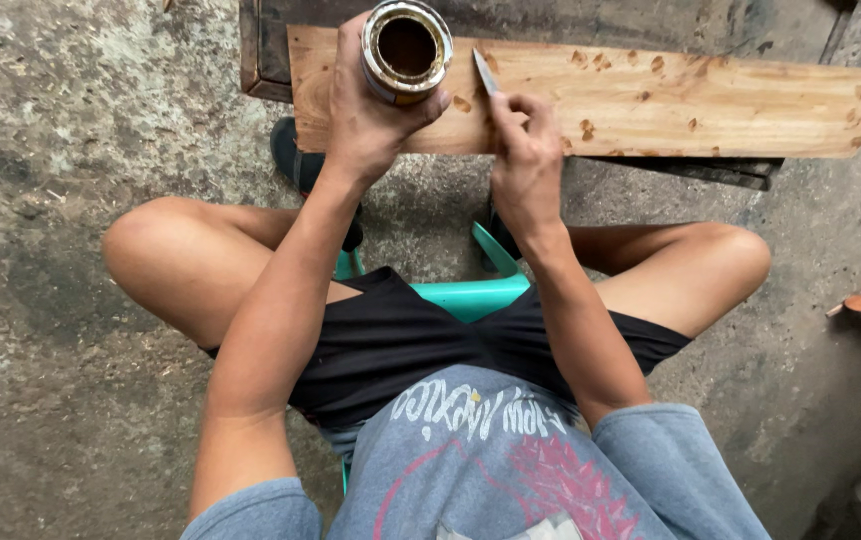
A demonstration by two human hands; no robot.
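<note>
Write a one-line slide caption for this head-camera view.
Seated person's left hand holds an open tin while the right hand holds a small blade over a patched plank.

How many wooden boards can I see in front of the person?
1: a light plank with putty patches lies across the top, beyond both hands. A darker piece underneath may be another board; it is mostly hidden.

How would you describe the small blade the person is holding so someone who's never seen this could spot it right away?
Start at the long pale wooden plank lying across the top of the view, dotted with brown patches. Near its left end the right hand pinches a thin tool whose flat grey blade pokes upward. It stands just right of the round open tin in the left hand, and it is the only slim, pointed metal thing there.
</note>
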